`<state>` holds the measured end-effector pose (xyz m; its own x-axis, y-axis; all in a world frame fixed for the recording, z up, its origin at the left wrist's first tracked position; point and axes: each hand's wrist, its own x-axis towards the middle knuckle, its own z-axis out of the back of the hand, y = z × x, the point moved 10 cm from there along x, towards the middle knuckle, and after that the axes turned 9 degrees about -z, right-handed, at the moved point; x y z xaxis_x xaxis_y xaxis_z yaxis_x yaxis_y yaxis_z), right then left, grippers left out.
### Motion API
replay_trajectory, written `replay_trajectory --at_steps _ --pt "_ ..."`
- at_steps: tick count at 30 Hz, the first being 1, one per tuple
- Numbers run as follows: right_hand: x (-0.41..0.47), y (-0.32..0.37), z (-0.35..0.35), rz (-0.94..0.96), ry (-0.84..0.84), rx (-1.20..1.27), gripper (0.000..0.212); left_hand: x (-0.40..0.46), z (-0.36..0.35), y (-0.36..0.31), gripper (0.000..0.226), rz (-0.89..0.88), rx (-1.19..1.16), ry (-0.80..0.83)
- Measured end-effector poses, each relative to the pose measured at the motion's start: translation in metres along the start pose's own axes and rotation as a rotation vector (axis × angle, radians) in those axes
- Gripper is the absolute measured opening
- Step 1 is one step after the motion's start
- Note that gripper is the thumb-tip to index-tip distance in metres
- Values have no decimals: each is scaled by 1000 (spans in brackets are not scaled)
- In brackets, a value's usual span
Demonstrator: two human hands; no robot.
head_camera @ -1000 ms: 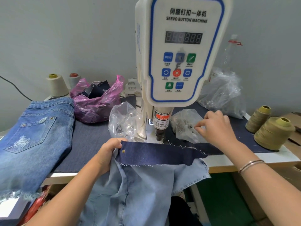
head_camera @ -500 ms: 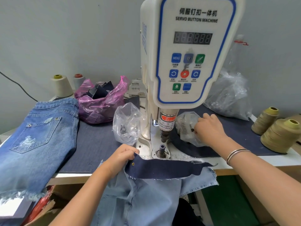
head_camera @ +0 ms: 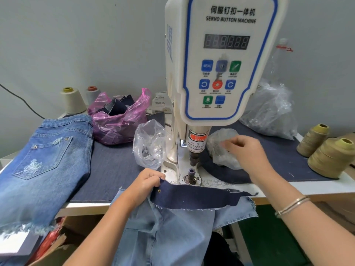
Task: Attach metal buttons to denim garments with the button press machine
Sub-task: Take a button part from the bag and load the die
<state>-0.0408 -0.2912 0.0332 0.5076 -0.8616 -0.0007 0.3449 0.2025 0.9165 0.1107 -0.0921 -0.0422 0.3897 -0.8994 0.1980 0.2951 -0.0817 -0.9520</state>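
Observation:
The white servo button machine (head_camera: 221,64) stands at the table's middle, its punch (head_camera: 194,158) raised above the bare lower die (head_camera: 191,174). My left hand (head_camera: 144,186) grips the left end of the dark navy waistband (head_camera: 196,196) of a light denim garment (head_camera: 172,227) that hangs over the table's front edge. A brass button (head_camera: 159,191) sits on the waistband beside my thumb. My right hand (head_camera: 247,152) hovers, blurred, over a small clear bag of buttons (head_camera: 221,160) right of the punch; its fingertips are too blurred to read.
Another clear bag of metal parts (head_camera: 149,144) lies left of the machine, with a pink bag of dark fabric (head_camera: 119,120) behind it. Blue ripped denim shorts (head_camera: 44,160) cover the table's left. Olive thread cones (head_camera: 330,158) stand at right, and a large clear bag (head_camera: 269,112) behind.
My right hand has lifted out of the small clear bag and its fingers now point left toward the punch. My left hand keeps its grip on the waistband, which has slid back off the die.

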Motion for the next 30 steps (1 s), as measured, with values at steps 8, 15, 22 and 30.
replay_trajectory --at_steps 8,15,22,30 --pt "-64 -45 -90 -539 510 499 19 -2 0 0 16 2 30 -10" --pt "-78 -47 -113 -698 606 685 9 -3 -1 -3 14 5 9 -20" --pt "-83 -43 -119 -793 643 814 15 -2 0 -2 15 7 9 -14" --pt "-88 -40 -118 -837 645 837 16 -2 1 -4 15 -8 13 -21"
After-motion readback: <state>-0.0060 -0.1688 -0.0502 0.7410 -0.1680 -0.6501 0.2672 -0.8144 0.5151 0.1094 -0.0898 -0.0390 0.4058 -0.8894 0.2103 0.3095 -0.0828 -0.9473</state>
